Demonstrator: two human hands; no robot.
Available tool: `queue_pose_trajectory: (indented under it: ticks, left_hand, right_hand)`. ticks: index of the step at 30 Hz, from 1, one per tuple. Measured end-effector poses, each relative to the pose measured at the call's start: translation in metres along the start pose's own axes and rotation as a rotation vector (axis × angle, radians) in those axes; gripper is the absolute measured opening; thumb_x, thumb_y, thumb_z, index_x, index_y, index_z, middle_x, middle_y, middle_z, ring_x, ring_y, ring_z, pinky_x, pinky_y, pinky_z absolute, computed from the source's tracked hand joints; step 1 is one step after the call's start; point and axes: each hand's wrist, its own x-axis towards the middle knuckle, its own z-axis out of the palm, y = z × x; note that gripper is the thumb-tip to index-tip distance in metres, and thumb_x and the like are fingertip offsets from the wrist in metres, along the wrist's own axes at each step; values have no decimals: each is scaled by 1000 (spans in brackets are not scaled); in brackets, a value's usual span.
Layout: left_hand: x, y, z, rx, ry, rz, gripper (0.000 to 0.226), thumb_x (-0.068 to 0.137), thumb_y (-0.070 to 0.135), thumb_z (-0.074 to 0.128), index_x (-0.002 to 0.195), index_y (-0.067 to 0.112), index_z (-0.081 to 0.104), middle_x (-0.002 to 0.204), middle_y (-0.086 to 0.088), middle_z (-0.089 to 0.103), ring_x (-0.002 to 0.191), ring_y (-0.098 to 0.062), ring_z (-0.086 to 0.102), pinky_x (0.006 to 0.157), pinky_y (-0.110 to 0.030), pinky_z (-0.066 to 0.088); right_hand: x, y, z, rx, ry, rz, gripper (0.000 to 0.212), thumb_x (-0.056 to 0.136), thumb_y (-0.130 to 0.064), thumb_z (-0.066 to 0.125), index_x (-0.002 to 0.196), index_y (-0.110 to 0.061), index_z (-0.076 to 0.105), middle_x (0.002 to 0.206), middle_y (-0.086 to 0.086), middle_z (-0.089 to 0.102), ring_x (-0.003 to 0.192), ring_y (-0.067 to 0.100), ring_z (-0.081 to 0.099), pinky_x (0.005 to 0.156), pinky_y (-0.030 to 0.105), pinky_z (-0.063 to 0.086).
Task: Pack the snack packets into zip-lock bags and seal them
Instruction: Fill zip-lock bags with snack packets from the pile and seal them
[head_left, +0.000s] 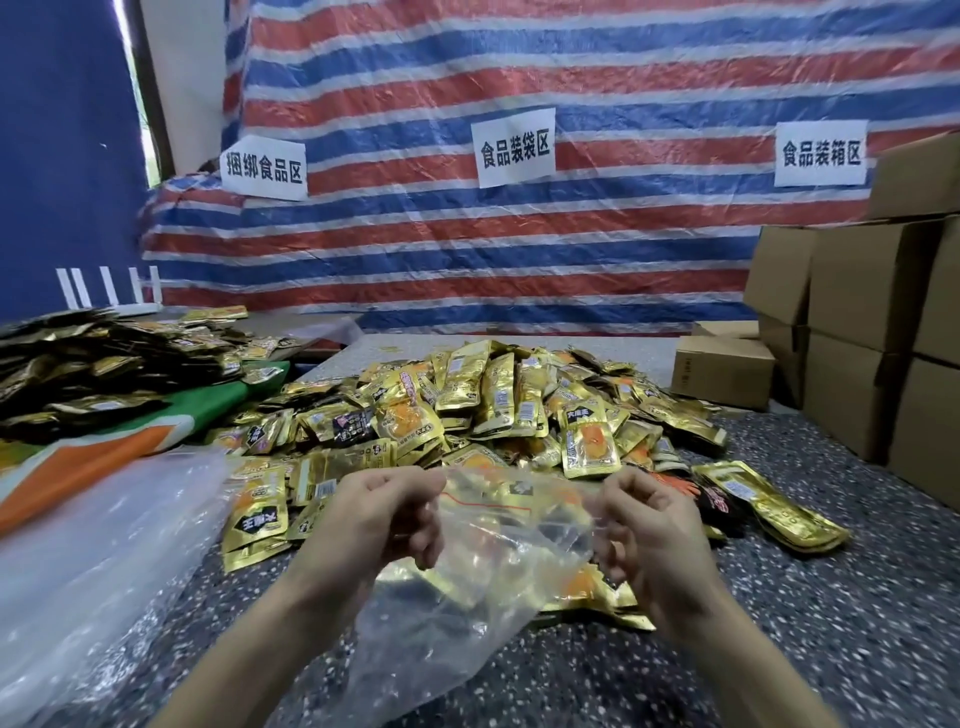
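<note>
A clear zip-lock bag (483, 566) with a red seal line hangs between my two hands above the speckled table (810, 613). My left hand (379, 514) pinches the bag's left top corner. My right hand (649, 525) pinches the right top corner. The bag looks empty; gold packets show through it from behind. A big heap of gold snack packets (498, 410) lies just beyond my hands. A few loose packets (774, 506) lie to the right.
A stack of clear plastic bags (93, 551) lies at the left. A second pile of gold packets (98, 364) sits on a green and orange cloth (135, 436) at far left. Cardboard boxes (862, 332) stand at the right. A striped tarp (467, 234) with paper signs hangs behind.
</note>
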Motion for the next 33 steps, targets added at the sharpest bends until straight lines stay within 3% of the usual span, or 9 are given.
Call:
queue_pose_trajectory:
  ticks: [4,7,12,15,19,21,25,29,33]
  left_hand:
    - [13,15,-14,-89,23,18,41,66,43,79,69,6,62,49,-2,46,45,-19,50,46,-26,46]
    - [19,19,-18,-121,137,73,34,75,44,76,60,16,62,52,-1,46,48,-18,48,48,-27,44]
    - [12,7,-14,-9,234,144,41,87,45,59,53,23,62,54,-3,52,51,-17,50,49,-24,45]
    - [5,3,-14,74,256,143,40,89,44,55,58,18,61,56,-5,54,52,-17,50,50,-26,44]
    - [-4,6,-19,124,265,153,42,92,42,54,57,20,60,56,-3,54,51,-15,49,48,-23,44]
    - [-7,7,-20,132,274,141,43,95,41,54,58,19,59,56,-2,54,51,-15,50,48,-23,44]
    - [-9,7,-15,141,272,106,41,97,34,53,64,12,56,57,-4,54,51,-14,49,48,-23,44]
    - [-10,6,-5,168,230,58,39,98,34,52,68,9,57,58,0,56,52,-11,52,48,-19,45]
    - [-12,8,7,174,208,44,39,101,32,50,72,7,58,58,1,55,51,-9,51,48,-17,44]
  right_hand:
    - [28,-27,10,-85,-148,-61,39,81,-51,66,74,-13,63,74,3,65,64,15,60,53,24,48]
    - [48,-22,19,-803,-124,-145,19,90,-34,68,106,-24,63,109,-9,66,99,8,62,81,25,51]
    - [63,24,18,-1483,-288,-44,70,79,-54,73,141,-39,43,133,-7,57,123,19,47,109,45,36]
    - [67,28,16,-1374,-230,-171,63,78,-59,70,135,-36,56,113,-9,69,101,10,61,98,41,48]
    - [61,14,13,-1056,-95,-292,45,84,-54,59,121,-30,67,99,-22,62,87,-12,59,68,9,44]
    - [59,5,12,-903,16,-259,29,95,-55,54,102,-31,69,89,-12,68,77,3,66,61,20,51]
    - [54,-17,12,-723,278,-193,58,95,-56,42,69,-8,61,57,-2,65,38,4,52,35,17,39]
    - [54,-56,7,-376,394,-111,52,104,-48,42,83,-5,64,63,5,71,48,14,65,48,28,48]
    - [51,-106,20,-46,202,-26,44,104,-44,44,103,-5,64,88,11,78,78,27,76,67,43,62]
